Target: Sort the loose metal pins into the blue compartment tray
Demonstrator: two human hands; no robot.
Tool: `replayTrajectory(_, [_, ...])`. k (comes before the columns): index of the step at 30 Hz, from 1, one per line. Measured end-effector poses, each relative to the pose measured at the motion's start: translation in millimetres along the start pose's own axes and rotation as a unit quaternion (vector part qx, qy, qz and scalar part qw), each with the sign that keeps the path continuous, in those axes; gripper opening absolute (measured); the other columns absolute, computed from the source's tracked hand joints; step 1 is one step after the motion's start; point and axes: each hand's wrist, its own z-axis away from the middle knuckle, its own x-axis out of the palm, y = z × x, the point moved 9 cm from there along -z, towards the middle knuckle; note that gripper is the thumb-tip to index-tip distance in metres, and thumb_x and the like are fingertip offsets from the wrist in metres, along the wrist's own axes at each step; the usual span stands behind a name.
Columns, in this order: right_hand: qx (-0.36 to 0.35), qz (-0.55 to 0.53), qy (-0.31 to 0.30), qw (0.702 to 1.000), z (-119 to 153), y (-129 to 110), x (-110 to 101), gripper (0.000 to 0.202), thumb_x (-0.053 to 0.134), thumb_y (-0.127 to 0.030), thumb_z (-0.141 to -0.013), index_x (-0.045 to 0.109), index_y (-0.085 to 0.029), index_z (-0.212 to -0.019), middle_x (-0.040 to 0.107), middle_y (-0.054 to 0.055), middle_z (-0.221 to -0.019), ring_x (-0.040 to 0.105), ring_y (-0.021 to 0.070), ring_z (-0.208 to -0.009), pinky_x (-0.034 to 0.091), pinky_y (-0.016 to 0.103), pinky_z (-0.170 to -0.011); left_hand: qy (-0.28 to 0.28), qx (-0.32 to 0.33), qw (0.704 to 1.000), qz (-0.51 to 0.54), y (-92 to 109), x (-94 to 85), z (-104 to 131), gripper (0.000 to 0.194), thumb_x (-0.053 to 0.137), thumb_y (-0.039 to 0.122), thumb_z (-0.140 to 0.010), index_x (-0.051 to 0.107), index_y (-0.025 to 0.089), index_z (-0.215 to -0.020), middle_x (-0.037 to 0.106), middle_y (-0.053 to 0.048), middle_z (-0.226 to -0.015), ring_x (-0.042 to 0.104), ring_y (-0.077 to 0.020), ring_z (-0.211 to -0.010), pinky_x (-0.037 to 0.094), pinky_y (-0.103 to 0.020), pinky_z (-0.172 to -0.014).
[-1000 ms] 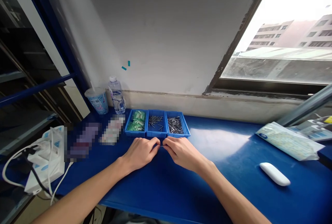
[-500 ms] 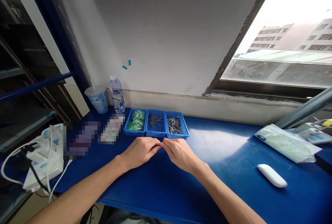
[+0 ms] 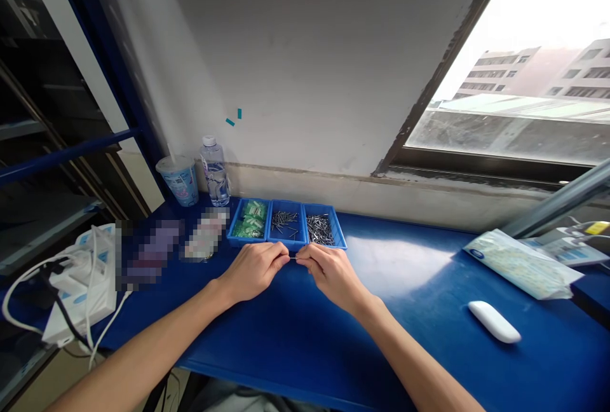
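Just in front of three joined blue bins, my left hand (image 3: pixel 257 269) and my right hand (image 3: pixel 331 272) pinch a small thin piece (image 3: pixel 293 258) between them, one at each end. It is too small to identify. Green packets (image 3: pixel 252 219) fill the left bin. Thin metal pins (image 3: pixel 284 221) lie loosely in the middle bin (image 3: pixel 287 205). Many metal pieces (image 3: pixel 320 229) are heaped in the right bin.
On the blue table (image 3: pixel 286 336), a cup (image 3: pixel 180 182) and a water bottle (image 3: pixel 216 173) stand at the back left. A power strip (image 3: pixel 86 291) with cables lies far left. To the right are a white mouse (image 3: pixel 494 322) and a plastic packet (image 3: pixel 521 264).
My hands have moved slightly apart and a little upward in the view, and a thin piece now shows between the fingertips.
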Motion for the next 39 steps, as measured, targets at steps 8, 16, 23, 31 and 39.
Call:
replayTrajectory(8, [-0.041, 0.014, 0.046, 0.998, 1.4, -7.9, -7.2, 0.024, 0.043, -0.014, -0.107, 0.059, -0.022, -0.091, 0.077, 0.003, -0.094, 0.07, 0.0137, -0.072, 0.049, 0.024, -0.068, 0.002, -0.017, 0.999, 0.045, -1.6, -2.3, -1.0, 0.025, 0.044, 0.03, -0.112, 0.056, 0.021, -0.092, 0.061, 0.002, -0.077, 0.057, -0.0148, -0.067, 0.04, -0.026, -0.065])
replayTrajectory(16, [-0.01, 0.033, 0.004, 0.999, 1.5, -8.6, 1.6, 0.028, 0.04, -0.026, -0.112, 0.058, -0.022, -0.09, 0.072, 0.003, -0.081, 0.063, 0.0144, -0.063, 0.04, 0.026, -0.061, 0.034, 0.079, 0.996, -0.032, 14.0, -0.1, 3.6, 0.022, 0.042, 0.023, -0.112, 0.058, 0.02, -0.097, 0.065, 0.0, -0.081, 0.063, -0.0159, -0.069, 0.043, -0.027, -0.064])
replayTrajectory(23, [0.058, 0.013, -0.025, 0.998, 1.2, -1.4, 16.7, 0.047, 0.033, -0.035, -0.114, 0.042, -0.023, -0.07, 0.053, -0.002, -0.059, 0.045, 0.0115, -0.05, 0.029, 0.027, -0.055, 0.039, 0.116, 0.989, -0.077, 21.6, 8.1, 5.9, 0.022, 0.042, 0.024, -0.113, 0.059, 0.019, -0.099, 0.069, -0.002, -0.084, 0.066, -0.0179, -0.071, 0.043, -0.029, -0.063])
replayTrajectory(31, [0.06, -0.041, 0.003, 0.997, -0.5, -3.0, 10.0, 0.049, 0.034, -0.041, -0.114, 0.052, -0.022, -0.072, 0.063, 0.0, -0.066, 0.056, 0.0129, -0.057, 0.04, 0.024, -0.059, 0.042, 0.079, 0.996, -0.025, 16.7, -2.7, 2.1, 0.019, 0.047, 0.025, -0.112, 0.062, 0.021, -0.101, 0.072, 0.0, -0.087, 0.068, -0.0152, -0.074, 0.045, -0.027, -0.068])
replayTrajectory(39, [-0.018, 0.001, 0.068, 0.998, -1.0, -6.5, -14.6, 0.029, 0.047, -0.026, -0.11, 0.07, -0.022, -0.092, 0.076, 0.005, -0.089, 0.07, 0.0158, -0.075, 0.052, 0.026, -0.071, 0.076, 0.062, 0.995, -0.023, 9.2, -17.6, 1.6, 0.022, 0.049, 0.026, -0.111, 0.062, 0.02, -0.095, 0.069, 0.0, -0.081, 0.064, -0.0138, -0.069, 0.042, -0.026, -0.065])
